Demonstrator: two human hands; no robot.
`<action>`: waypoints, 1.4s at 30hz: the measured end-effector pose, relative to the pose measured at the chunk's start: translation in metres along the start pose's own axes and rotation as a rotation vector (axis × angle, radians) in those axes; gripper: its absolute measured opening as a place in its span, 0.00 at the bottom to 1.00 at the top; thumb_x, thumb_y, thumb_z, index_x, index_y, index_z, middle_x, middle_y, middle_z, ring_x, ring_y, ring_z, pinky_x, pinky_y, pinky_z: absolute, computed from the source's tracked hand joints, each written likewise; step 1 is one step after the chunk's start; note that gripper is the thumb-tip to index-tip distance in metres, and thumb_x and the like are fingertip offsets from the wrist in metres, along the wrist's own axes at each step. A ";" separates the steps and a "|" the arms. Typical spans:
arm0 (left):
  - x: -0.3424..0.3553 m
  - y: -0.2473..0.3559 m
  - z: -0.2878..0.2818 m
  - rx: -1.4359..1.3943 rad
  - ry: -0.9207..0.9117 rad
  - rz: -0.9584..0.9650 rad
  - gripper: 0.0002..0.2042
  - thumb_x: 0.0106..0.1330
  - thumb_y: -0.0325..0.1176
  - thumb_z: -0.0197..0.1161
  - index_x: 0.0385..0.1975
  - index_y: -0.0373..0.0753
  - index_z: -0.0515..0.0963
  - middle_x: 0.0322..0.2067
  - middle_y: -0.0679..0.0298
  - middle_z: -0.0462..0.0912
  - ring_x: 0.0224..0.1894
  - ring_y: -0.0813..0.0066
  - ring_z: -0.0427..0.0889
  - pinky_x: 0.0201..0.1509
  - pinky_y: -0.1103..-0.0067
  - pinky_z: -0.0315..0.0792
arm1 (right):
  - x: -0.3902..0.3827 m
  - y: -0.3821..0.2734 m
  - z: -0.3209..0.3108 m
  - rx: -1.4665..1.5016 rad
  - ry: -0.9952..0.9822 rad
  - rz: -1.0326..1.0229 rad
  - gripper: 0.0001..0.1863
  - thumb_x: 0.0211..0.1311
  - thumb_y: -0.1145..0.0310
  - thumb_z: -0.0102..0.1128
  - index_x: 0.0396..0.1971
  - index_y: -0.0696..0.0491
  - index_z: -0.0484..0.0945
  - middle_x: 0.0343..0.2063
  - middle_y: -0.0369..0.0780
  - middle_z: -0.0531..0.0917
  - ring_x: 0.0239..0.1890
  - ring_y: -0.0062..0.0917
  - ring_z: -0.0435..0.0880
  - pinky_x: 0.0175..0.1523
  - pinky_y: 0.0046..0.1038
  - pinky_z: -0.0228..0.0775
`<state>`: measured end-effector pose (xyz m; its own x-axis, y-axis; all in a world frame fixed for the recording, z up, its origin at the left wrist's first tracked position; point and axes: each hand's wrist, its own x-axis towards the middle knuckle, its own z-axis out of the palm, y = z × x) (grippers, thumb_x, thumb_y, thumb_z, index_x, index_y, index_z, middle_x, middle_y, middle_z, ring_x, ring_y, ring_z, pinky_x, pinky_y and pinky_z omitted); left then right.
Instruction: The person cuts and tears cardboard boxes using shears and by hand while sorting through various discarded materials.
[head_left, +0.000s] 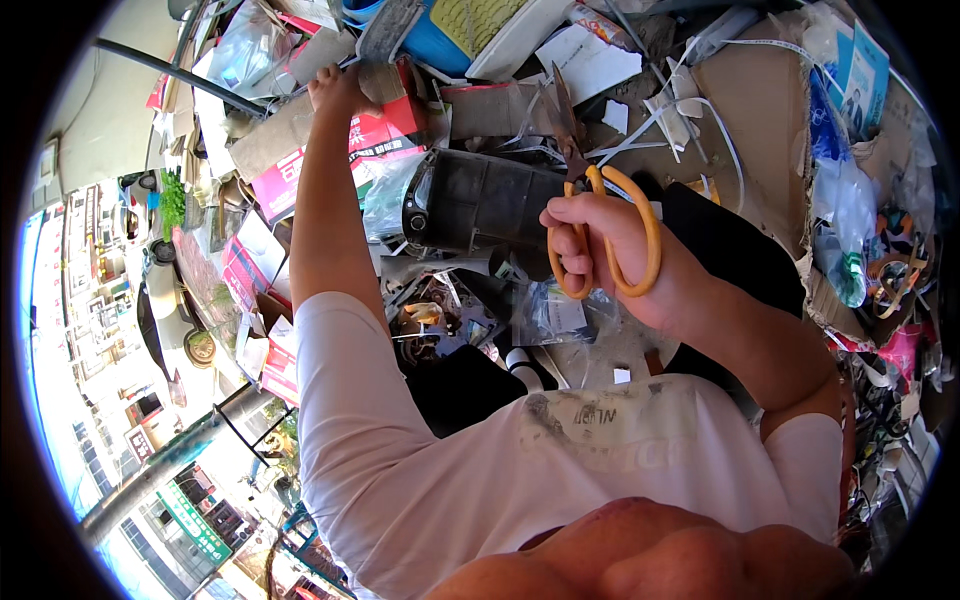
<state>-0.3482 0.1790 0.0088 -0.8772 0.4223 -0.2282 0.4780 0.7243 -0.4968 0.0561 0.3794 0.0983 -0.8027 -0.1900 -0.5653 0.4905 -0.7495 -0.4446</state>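
My right hand (600, 235) is closed round the orange-yellow handles of a pair of scissors (640, 190). Their dark, rusty-looking blades point away from me, a little apart. On the far left, my left arm is stretched out and my left hand (338, 92) grips the brown edge of a pink and red cardboard box (385, 125). Its fingers are bent over the cardboard with the thumb apart, and the fingertips are partly hidden. Between my arms lies a black plastic tray-like casing (490, 200), divided into shallow sections.
Beyond the hands are a blue and yellow container (455, 30) and a broken white board (588, 62). White straps (725, 140) curl over a brown cardboard sheet (750, 90). Plastic bags (845, 230) hang at the right. A clear bag (562, 312) and mixed scraps lie near my legs.
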 end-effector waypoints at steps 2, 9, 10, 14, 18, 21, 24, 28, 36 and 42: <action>-0.017 0.001 -0.008 0.074 0.038 0.023 0.52 0.31 0.61 0.77 0.63 0.46 0.69 0.60 0.57 0.71 0.67 0.57 0.63 0.69 0.63 0.56 | 0.003 0.001 -0.001 -0.006 0.008 -0.028 0.15 0.59 0.56 0.63 0.24 0.51 0.73 0.17 0.32 0.72 0.20 0.19 0.73 0.28 0.24 0.66; -0.064 -0.023 0.000 0.174 0.263 0.094 0.46 0.42 0.70 0.68 0.53 0.36 0.74 0.52 0.53 0.80 0.59 0.59 0.76 0.67 0.64 0.60 | 0.002 -0.004 0.002 -0.019 0.007 -0.099 0.15 0.59 0.57 0.65 0.31 0.54 0.75 0.21 0.32 0.74 0.22 0.15 0.72 0.30 0.22 0.67; -0.074 -0.029 -0.004 0.175 0.261 0.101 0.45 0.43 0.70 0.68 0.52 0.36 0.74 0.51 0.53 0.80 0.59 0.59 0.77 0.67 0.64 0.60 | 0.002 -0.004 0.003 -0.047 0.010 -0.120 0.15 0.65 0.56 0.60 0.35 0.54 0.75 0.22 0.30 0.73 0.23 0.15 0.70 0.31 0.18 0.64; -0.125 -0.042 -0.014 0.185 0.196 0.050 0.41 0.44 0.67 0.69 0.52 0.39 0.75 0.50 0.58 0.81 0.59 0.63 0.75 0.70 0.64 0.56 | 0.009 -0.007 0.003 -0.023 -0.008 -0.202 0.14 0.64 0.58 0.61 0.34 0.54 0.75 0.22 0.31 0.74 0.22 0.15 0.71 0.31 0.19 0.67; -0.181 -0.070 0.008 0.049 0.307 0.086 0.34 0.44 0.59 0.72 0.47 0.43 0.76 0.46 0.60 0.82 0.54 0.62 0.78 0.66 0.63 0.58 | 0.015 -0.007 0.008 0.002 -0.068 -0.218 0.13 0.64 0.59 0.62 0.34 0.54 0.75 0.22 0.30 0.74 0.22 0.13 0.71 0.32 0.20 0.68; -0.214 -0.072 0.011 -0.035 0.364 0.142 0.26 0.46 0.53 0.73 0.40 0.43 0.76 0.42 0.61 0.83 0.52 0.63 0.78 0.66 0.65 0.60 | 0.025 -0.007 0.001 0.016 -0.103 -0.254 0.13 0.59 0.61 0.67 0.32 0.55 0.76 0.22 0.33 0.75 0.22 0.14 0.73 0.35 0.23 0.70; -0.251 -0.077 0.020 -0.168 0.390 0.229 0.19 0.49 0.43 0.72 0.36 0.42 0.74 0.36 0.61 0.79 0.46 0.59 0.78 0.64 0.65 0.63 | 0.031 -0.005 0.002 0.040 -0.132 -0.246 0.12 0.60 0.62 0.65 0.31 0.55 0.76 0.21 0.33 0.75 0.21 0.15 0.72 0.35 0.25 0.69; -0.297 -0.040 0.028 -0.268 0.391 0.268 0.17 0.51 0.40 0.71 0.35 0.42 0.74 0.35 0.62 0.78 0.48 0.60 0.78 0.66 0.65 0.61 | 0.038 -0.003 0.008 0.030 -0.121 -0.235 0.11 0.60 0.63 0.64 0.30 0.55 0.76 0.20 0.33 0.74 0.21 0.16 0.72 0.34 0.25 0.68; -0.349 -0.015 0.045 -0.419 0.477 0.155 0.12 0.57 0.35 0.66 0.36 0.41 0.73 0.35 0.61 0.77 0.45 0.58 0.78 0.59 0.65 0.65 | 0.056 0.012 0.007 -0.066 -0.136 -0.185 0.13 0.60 0.60 0.65 0.31 0.55 0.76 0.20 0.31 0.73 0.22 0.16 0.72 0.34 0.24 0.67; -0.373 0.016 0.043 -0.456 0.522 0.298 0.12 0.56 0.35 0.66 0.35 0.41 0.72 0.34 0.60 0.76 0.43 0.56 0.78 0.51 0.64 0.70 | 0.039 0.041 0.028 -0.605 -0.105 -0.218 0.19 0.60 0.52 0.66 0.35 0.53 0.77 0.22 0.28 0.73 0.20 0.10 0.72 0.32 0.19 0.73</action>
<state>-0.0153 0.0093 0.0499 -0.6273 0.7567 0.1839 0.7622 0.6450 -0.0543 0.0357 0.3240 0.0775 -0.9191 -0.1582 -0.3608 0.3927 -0.2945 -0.8713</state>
